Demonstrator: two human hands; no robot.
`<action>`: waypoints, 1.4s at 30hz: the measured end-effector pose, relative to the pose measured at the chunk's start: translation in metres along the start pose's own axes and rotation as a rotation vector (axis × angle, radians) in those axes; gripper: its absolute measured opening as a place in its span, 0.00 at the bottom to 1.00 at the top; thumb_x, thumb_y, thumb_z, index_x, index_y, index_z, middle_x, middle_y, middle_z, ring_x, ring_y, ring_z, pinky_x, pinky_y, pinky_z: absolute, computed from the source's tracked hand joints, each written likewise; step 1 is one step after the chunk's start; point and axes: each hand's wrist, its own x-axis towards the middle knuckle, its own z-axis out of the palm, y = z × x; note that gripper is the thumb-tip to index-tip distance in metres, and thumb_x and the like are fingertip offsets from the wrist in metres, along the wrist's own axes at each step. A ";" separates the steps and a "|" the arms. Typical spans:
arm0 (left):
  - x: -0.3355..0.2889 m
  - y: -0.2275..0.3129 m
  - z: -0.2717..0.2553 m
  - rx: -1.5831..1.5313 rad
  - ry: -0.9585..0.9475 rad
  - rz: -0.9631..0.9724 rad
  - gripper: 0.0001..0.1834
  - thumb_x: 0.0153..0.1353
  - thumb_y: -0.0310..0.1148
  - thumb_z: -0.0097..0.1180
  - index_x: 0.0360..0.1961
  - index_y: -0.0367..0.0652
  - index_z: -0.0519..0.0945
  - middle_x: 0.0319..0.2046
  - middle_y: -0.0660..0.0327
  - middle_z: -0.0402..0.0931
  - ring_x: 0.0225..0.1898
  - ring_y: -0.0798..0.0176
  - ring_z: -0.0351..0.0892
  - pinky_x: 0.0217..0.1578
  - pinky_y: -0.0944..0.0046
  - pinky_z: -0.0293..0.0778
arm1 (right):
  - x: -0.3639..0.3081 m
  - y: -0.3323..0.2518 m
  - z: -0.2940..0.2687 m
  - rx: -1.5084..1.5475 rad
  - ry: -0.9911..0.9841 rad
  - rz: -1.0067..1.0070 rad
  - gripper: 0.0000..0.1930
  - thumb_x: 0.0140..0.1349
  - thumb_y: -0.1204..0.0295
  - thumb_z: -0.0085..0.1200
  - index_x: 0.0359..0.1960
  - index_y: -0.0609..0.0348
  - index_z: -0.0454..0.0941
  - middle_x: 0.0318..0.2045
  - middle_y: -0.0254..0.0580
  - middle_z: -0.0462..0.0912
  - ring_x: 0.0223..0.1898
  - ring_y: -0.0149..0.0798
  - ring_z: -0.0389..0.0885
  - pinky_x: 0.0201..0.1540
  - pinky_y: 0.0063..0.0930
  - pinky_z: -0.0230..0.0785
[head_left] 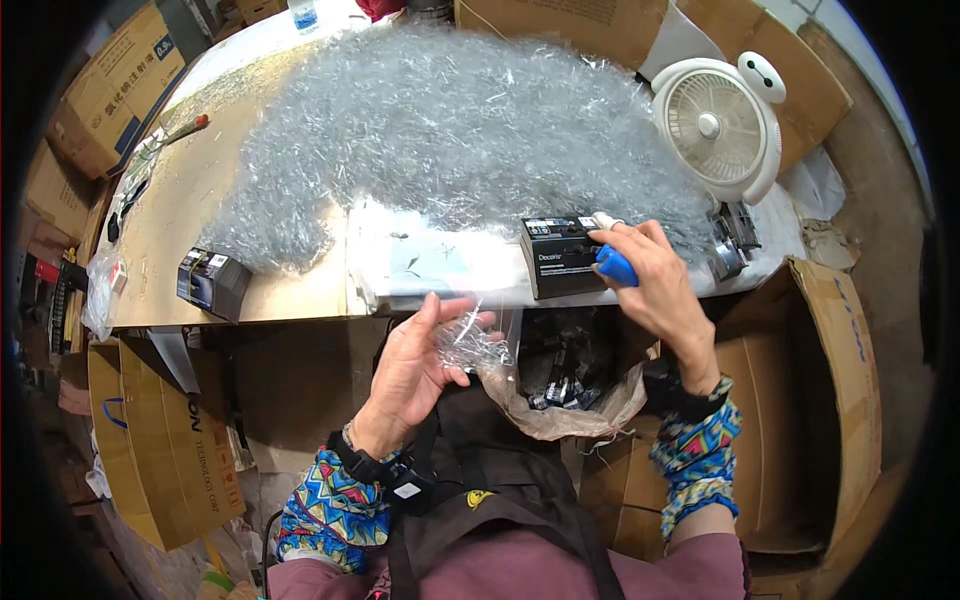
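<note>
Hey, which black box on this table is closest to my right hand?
The middle black box, at the table's front edge, right by your right hand. The left black box sits well away on the tan tabletop.

The person (455,580) wears bright blue-red-yellow patterned cloth sleeves (335,508), black wrist straps (358,464), a dark cloth apron (465,450) with a yellow patch (480,499), and a purple top (510,570).

Pale wooden table (178,225), its middle heaped with clear plastic shreds (430,125)! Black cardboard box (557,262) at the front edge, white round fan (709,126) toward the right edge.
</note>
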 end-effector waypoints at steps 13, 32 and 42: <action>-0.005 -0.024 0.002 0.101 0.075 -0.041 0.14 0.59 0.29 0.58 0.45 0.34 0.77 0.41 0.51 0.80 0.36 0.65 0.83 0.15 0.76 0.73 | -0.014 -0.036 -0.007 0.928 -0.119 0.719 0.11 0.53 0.72 0.65 0.37 0.60 0.79 0.28 0.30 0.77 0.31 0.24 0.72 0.36 0.20 0.64; -0.008 -0.045 0.014 0.247 0.092 -0.039 0.11 0.59 0.33 0.61 0.33 0.34 0.82 0.25 0.62 0.81 0.18 0.77 0.73 0.11 0.77 0.62 | -0.024 -0.035 0.028 0.482 -0.284 0.352 0.14 0.52 0.66 0.63 0.35 0.63 0.78 0.27 0.47 0.79 0.31 0.37 0.78 0.35 0.29 0.69; -0.014 -0.063 0.022 0.626 0.188 0.306 0.11 0.60 0.33 0.61 0.37 0.36 0.84 0.20 0.71 0.76 0.16 0.83 0.63 0.15 0.78 0.57 | -0.023 -0.058 0.058 1.097 0.443 0.737 0.24 0.66 0.48 0.45 0.36 0.62 0.70 0.21 0.41 0.77 0.22 0.31 0.78 0.25 0.23 0.72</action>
